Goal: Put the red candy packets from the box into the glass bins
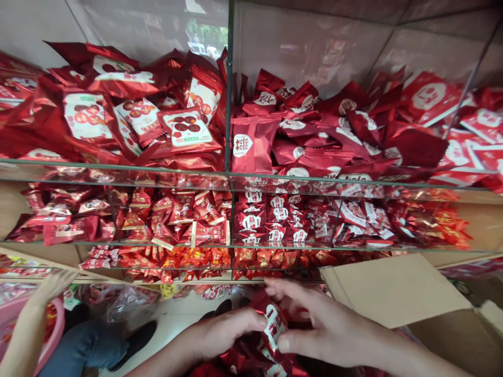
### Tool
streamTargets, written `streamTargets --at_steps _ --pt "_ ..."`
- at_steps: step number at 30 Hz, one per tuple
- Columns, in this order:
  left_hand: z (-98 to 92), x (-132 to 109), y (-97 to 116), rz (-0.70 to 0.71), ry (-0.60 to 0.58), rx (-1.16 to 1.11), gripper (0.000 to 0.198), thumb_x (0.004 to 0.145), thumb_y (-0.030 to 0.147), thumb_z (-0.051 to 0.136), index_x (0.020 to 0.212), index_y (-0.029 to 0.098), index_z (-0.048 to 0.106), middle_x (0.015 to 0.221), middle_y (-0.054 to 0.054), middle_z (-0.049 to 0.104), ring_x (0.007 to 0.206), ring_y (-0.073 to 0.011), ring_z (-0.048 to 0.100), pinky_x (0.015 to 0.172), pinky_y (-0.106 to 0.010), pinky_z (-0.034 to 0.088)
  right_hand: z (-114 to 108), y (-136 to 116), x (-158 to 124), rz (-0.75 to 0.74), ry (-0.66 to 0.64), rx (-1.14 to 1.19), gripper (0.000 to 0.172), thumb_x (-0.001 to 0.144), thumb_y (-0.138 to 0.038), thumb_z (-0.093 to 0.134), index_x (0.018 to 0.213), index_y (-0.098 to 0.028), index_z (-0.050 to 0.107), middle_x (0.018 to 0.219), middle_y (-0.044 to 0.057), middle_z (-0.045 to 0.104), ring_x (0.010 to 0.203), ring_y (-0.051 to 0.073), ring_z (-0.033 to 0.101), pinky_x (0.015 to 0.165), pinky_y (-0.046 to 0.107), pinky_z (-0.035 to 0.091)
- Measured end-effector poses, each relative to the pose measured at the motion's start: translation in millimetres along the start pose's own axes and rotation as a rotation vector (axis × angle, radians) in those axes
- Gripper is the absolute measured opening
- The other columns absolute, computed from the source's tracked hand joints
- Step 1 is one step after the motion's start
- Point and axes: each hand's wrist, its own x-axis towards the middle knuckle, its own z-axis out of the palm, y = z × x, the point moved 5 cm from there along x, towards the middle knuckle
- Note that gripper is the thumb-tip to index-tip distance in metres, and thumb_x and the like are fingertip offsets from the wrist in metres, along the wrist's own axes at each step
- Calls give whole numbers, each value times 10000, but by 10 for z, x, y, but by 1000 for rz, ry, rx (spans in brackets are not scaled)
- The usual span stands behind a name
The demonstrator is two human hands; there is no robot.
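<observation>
Low in the middle of the view, my left hand [226, 331] and my right hand [324, 325] come together around a shiny red wrapped candy packet [274, 325] with a white label and red characters. My left thumb lies against its left edge. On the other side, my right thumb presses near the label while the right fingers stretch over the top, slightly blurred. More red packets [239, 356] are bunched just below both hands, and some sit partly hidden under my fingers. What my left fingers touch underneath is out of sight.
Glass-divided shelves hold red packets [255, 141], white-labelled packets [188, 128] and smaller candies [204, 209]. An open cardboard box [396, 288] stands at right. At lower left, another person's hand [57, 285] rests at the shelf edge beside a pink basin [58, 319].
</observation>
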Motion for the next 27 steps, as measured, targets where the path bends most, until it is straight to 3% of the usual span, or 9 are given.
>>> streamTargets --at_steps 3,5,8,11,13,15,18,22,27 --pt "-82 -39 4 -57 105 219 325 777 403 424 868 184 646 867 -1 630 856 -186 518 839 -321 362 180 38 55 107 -83 131 456 729 -301 645 1159 -227 513 1066 43 608 964 207 567 828 322 463" --pt "-106 -65 33 -51 125 343 377 806 453 397 917 178 630 925 -16 621 901 -203 513 842 -324 368 274 42 71 108 -4 192 397 728 -234 627 1110 -210 524 1037 41 604 950 200 568 812 309 464" --pt "-60 -86 104 39 55 429 452 836 509 342 1026 189 597 1029 -38 603 1002 -221 495 884 -328 356 257 10 73 13 179 165 288 773 -226 578 1053 -203 513 996 39 599 940 179 565 811 293 458" --pt "31 -90 169 162 -65 403 453 847 500 335 1133 212 537 1126 -50 583 1058 -222 486 922 -338 333 -89 -83 138 -112 351 -31 185 857 -261 472 1029 -200 507 892 35 614 845 159 584 739 275 477" --pt "73 -84 181 194 -117 354 450 853 474 337 1179 206 495 1163 -70 575 1064 -229 492 920 -354 333 -488 -179 253 -184 515 -409 229 857 -216 453 1070 -168 525 979 82 601 903 186 566 791 309 457" --pt "94 -73 175 194 -126 340 441 856 447 336 1188 196 484 1166 -82 579 1066 -232 489 908 -358 331 -863 -177 468 -53 574 -928 265 836 -134 428 1061 -119 567 990 130 604 943 243 549 845 377 418" --pt "104 -65 156 182 -110 342 423 854 437 344 1176 209 496 1158 -74 589 1048 -225 492 874 -345 342 -1294 -60 794 144 680 -1152 278 795 -59 387 952 -70 615 967 210 601 946 344 533 827 480 371" --pt "106 -91 138 177 -85 350 417 852 451 354 1169 225 503 1165 -60 590 1050 -216 493 887 -334 331 -1432 168 1094 291 776 -1182 321 791 -19 329 942 -10 611 839 257 610 858 368 557 764 517 366" --pt "107 -129 141 192 -58 320 398 856 425 361 1165 221 508 1155 -54 597 1054 -211 491 880 -323 322 -1486 350 1338 269 743 -1118 366 824 -52 301 1032 -12 600 971 281 590 972 428 509 796 608 324"
